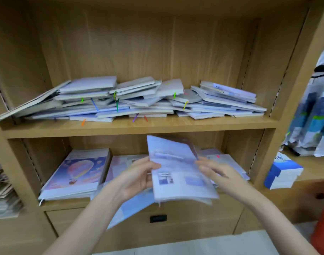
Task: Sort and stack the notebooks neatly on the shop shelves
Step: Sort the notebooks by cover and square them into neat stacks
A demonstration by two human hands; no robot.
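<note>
I hold 1 notebook [177, 168] upright, fingers [153, 165] of both hands pinching its edges, to check before stacking.

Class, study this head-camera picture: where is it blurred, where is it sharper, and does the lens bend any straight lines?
Head view: motion blur smears the held notebook, the left hand and the right hand; the messy pile on the upper shelf reads sharper; wide-angle distortion bows and splays the shelf uprights near the edges; lighting is soft and even, with no strong glare.
</note>
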